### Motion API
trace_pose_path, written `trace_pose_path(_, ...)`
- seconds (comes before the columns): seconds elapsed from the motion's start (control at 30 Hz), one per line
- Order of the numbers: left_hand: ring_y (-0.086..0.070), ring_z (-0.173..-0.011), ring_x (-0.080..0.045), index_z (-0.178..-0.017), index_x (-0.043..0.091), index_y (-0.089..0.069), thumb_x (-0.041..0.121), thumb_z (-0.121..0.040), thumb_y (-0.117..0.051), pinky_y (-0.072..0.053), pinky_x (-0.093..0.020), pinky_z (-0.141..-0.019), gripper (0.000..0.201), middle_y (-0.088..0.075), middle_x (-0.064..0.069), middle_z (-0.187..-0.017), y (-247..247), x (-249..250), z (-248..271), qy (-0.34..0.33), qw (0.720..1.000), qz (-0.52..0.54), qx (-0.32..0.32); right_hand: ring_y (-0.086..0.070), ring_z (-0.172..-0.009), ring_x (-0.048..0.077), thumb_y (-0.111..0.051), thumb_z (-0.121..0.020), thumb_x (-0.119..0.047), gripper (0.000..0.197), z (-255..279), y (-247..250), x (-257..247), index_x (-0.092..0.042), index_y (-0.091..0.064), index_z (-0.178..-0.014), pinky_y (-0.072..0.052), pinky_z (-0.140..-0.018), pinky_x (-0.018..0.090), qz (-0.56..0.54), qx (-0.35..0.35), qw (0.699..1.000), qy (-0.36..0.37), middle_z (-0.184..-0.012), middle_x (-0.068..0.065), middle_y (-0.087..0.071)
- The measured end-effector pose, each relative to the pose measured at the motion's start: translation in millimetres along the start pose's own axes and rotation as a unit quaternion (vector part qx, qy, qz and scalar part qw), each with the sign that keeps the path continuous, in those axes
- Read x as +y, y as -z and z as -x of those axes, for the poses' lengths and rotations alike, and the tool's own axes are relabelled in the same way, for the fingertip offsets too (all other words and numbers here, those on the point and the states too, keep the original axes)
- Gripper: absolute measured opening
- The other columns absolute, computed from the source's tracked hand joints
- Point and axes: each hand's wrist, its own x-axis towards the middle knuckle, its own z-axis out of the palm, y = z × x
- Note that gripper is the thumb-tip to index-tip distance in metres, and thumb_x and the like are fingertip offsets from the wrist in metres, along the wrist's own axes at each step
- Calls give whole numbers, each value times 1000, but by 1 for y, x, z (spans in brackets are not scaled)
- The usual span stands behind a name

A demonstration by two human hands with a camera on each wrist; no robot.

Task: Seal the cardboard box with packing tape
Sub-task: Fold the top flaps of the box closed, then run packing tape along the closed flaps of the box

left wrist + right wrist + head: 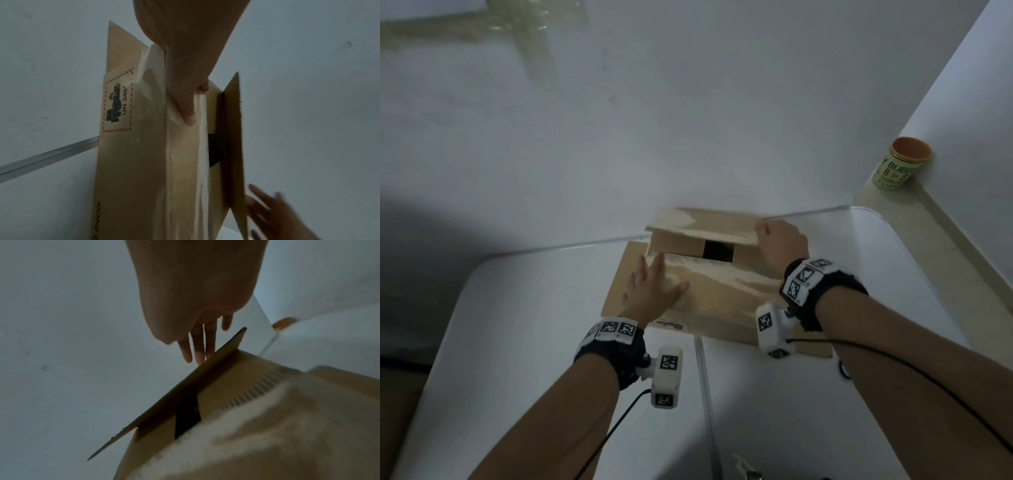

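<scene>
The left hand [654, 287] lies flat, fingers straight, pressing the near flap [722, 281] of the cardboard box [688, 329]. The right hand [780, 240], fingers extended, touches the raised far flap [702, 222]; motion blur hides whether it grips. The brown corrugated box, streaked with torn whitish tape residue, sits on a smooth white table [517, 342] against the wall. A dark gap shows between the flaps.
</scene>
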Motion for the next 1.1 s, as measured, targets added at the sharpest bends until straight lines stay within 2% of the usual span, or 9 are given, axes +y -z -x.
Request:
trace_pose_path(0.07,-12,-147,-35,-149,41,0,79,-70,-52,-23,-57,-113,103,4,-1,-163,-2,-3,-2,-16,1000,9,7,-41,-126,32,-36,-96,-33,32,9,-19,18,-24,-59,-115,-35,-101,42,-3,-66,997,-28,-135,7,-46)
trace_pose_path(0.13,-15,-146,-35,-148,42,4,81,-66,-51,-26,-55,-111,107,1,1,-162,-3,-5,-5,-18,1000,15,9,-15,-143,34,-41,-96,-38,47,20,-30,33,-31,-37,-142,-20,-114,44,-9,-144,988,-49,-158,7,-12)
trace_pose_path(0.27,-17,-145,-38,-150,38,2,74,-70,-57,-24,-56,-110,105,3,-1,-162,-5,-4,-2,-3,1000,16,2,-7,-147,32,-43,-97,-41,66,36,-46,45,-31,-8,-152,-11,-120,43,-58,-186,980,-39,-157,5,24)
trace_pose_path(0.37,-17,-144,-38,-151,37,-3,69,-76,-57,-24,-54,-111,98,4,-3,-162,-5,-6,3,9,1000,13,5,-4,-146,37,-42,-98,-42,66,41,-53,44,-31,-7,-152,-10,-119,44,-48,-168,984,-29,-158,5,22)
trace_pose_path(0.47,-4,-147,-35,-152,36,-15,71,-81,-36,-21,-53,-111,82,9,-3,-162,-5,-21,11,-25,998,-57,-25,-1,-147,34,-41,-99,-39,64,47,-53,35,-26,-9,-153,-8,-120,44,-41,-154,987,3,-158,8,19)
trace_pose_path(0.63,-3,-148,-35,-154,28,-1,56,-96,-36,-12,-55,-117,74,7,-7,-162,0,-35,35,6,1000,-10,27,4,-148,27,-38,-100,-35,63,53,-60,28,-21,-6,-153,-2,-120,42,-38,-159,985,57,-158,9,21)
trace_pose_path(0.8,11,-149,-30,-154,24,2,30,-104,-27,-3,-55,-118,59,12,-6,-162,-4,5,32,-77,988,-132,37,11,-147,24,-39,-100,-34,65,49,-65,34,-21,-5,-153,4,-120,42,-60,-175,981,65,-156,9,24)
trace_pose_path(0.97,7,-150,-26,-155,16,-1,24,-105,-22,-3,-54,-119,55,9,-3,-163,-26,73,18,-218,956,-180,-79,11,-147,23,-42,-100,-34,66,44,-62,36,-21,-5,-153,3,-120,40,-68,-195,976,69,-157,9,25)
trace_pose_path(1.1,10,-149,-25,-155,19,-4,18,-101,-29,5,-57,-117,60,9,2,-163,-49,106,22,-191,971,-130,-68,-13,-147,24,-38,-101,-29,54,46,-65,55,-11,-24,-150,-15,-119,39,-126,-121,983,63,-160,10,-4)
